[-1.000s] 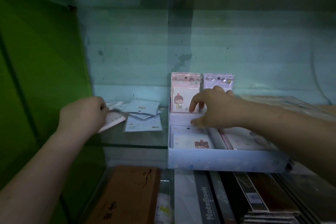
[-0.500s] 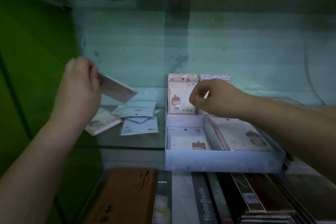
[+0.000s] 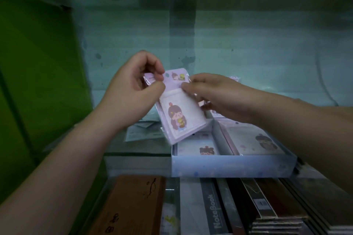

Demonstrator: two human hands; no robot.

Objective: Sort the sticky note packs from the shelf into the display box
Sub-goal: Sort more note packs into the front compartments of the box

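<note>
A purple sticky note pack (image 3: 179,114) with a cartoon girl hangs tilted in the air above the display box's left rear corner. My left hand (image 3: 133,89) pinches its top left edge. My right hand (image 3: 215,95) pinches its top right edge. The pale blue display box (image 3: 229,168) sits on the glass shelf with packs lying flat in its compartments, one with a cartoon head (image 3: 196,146) and a larger one (image 3: 254,141). Several loose packs (image 3: 141,131) lie on the shelf left of the box, partly hidden by my left wrist.
A green side panel (image 3: 38,74) closes off the left. The glass shelf edge (image 3: 137,155) runs in front. Below it lie a brown notebook (image 3: 131,206), a grey "NoteBook" cover (image 3: 214,212) and stacked dark books (image 3: 277,206). The back wall is pale teal.
My left hand carried the pack from the left of the shelf to the middle, and it turned face-on. My right hand rose from the box and took its top right edge.
</note>
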